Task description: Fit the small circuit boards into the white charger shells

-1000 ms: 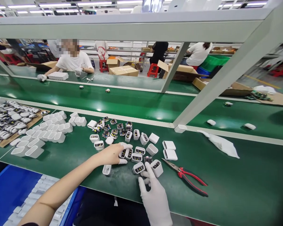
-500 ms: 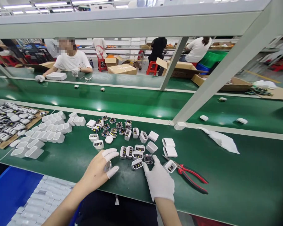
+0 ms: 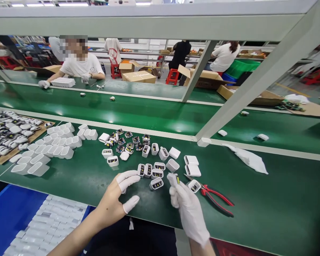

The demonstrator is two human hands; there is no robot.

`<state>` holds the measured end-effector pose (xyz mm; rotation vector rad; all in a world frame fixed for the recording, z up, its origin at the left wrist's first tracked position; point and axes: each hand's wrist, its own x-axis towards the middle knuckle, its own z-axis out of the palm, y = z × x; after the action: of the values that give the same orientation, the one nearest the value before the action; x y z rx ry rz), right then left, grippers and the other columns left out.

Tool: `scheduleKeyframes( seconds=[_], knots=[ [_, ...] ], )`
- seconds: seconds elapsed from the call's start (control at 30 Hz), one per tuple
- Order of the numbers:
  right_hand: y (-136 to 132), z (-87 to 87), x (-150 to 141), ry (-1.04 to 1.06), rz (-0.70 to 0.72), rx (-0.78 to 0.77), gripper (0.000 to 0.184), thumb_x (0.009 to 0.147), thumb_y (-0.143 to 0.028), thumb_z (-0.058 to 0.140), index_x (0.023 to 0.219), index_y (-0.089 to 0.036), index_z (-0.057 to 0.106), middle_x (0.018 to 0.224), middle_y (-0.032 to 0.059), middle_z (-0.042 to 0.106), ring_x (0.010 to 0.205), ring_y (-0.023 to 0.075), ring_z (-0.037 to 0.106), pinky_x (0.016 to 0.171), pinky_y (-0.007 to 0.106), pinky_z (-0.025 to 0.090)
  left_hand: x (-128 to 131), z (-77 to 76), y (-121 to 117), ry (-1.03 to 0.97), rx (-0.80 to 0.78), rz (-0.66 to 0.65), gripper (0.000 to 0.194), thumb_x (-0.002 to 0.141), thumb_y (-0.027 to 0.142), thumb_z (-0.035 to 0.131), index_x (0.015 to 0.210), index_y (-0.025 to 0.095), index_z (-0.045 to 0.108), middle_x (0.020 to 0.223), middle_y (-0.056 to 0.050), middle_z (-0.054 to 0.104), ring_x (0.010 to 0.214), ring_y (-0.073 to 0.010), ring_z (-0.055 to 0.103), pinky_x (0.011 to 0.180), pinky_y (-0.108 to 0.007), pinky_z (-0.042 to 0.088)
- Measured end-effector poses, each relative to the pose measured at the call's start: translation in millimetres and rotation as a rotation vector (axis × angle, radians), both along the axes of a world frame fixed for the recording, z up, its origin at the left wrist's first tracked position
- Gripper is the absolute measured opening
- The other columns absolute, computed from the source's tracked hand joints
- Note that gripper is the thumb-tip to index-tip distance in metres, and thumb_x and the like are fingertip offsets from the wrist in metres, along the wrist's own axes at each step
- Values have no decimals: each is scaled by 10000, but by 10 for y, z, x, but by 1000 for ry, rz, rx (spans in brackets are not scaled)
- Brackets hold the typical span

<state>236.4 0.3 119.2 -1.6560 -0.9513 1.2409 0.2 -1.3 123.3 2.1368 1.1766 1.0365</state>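
Note:
My left hand (image 3: pixel 114 202), bare with white finger cots, hovers over the near edge of the green bench (image 3: pixel 269 199). Its fingers curl round a white charger shell that is mostly hidden. My right hand (image 3: pixel 188 209) wears a white glove and pinches a small circuit board (image 3: pixel 177 179) at its fingertips, just above the bench. Between and just beyond the hands lie several open white shells with boards inside (image 3: pixel 152 170). A loose pile of circuit boards (image 3: pixel 128 140) lies farther back.
Red-handled pliers (image 3: pixel 214 197) lie right of my right hand, and a white bag (image 3: pixel 246 160) farther right. Rows of empty white shells (image 3: pixel 53 147) and a cardboard tray of parts (image 3: pixel 8 133) sit left. A blue bin (image 3: pixel 13 217) is below. A co-worker (image 3: pixel 80 67) sits across the belt.
My left hand picked a white shell off the bench and drew back toward me. My right hand took the circuit board from the bench and lifted it.

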Motion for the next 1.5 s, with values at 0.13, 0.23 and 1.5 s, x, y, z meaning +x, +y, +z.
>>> scheduleKeyframes(
  seconds=[0.13, 0.23, 1.5],
  knots=[
    [-209, 261, -139, 1016, 86, -123, 471, 688, -512, 762, 1001, -164, 712, 658, -48, 440, 492, 53, 265, 463, 205, 272, 276, 230, 20, -164, -45, -172, 613, 871, 287, 658, 1422, 290, 389, 1431, -100, 478, 1336, -281, 442, 1102, -445, 404],
    [-340, 328, -235, 1213, 126, -188, 466, 676, -475, 806, 1011, -158, 737, 708, -5, 540, 546, 78, 377, 522, 219, 363, 424, 326, 64, -240, -57, -271, 693, 824, 304, 725, 1431, 281, 391, 1418, -97, 505, 1334, -269, 449, 1118, -405, 388],
    [-389, 332, -512, 1539, 58, -209, 505, 584, -460, 896, 940, -144, 726, 739, 8, 613, 610, 94, 443, 589, 222, 385, 584, 360, 29, -732, -743, -270, 421, 792, 499, 714, 1017, 142, 707, 1043, -92, 696, 943, -228, 627, 884, -330, 473]
  ],
)
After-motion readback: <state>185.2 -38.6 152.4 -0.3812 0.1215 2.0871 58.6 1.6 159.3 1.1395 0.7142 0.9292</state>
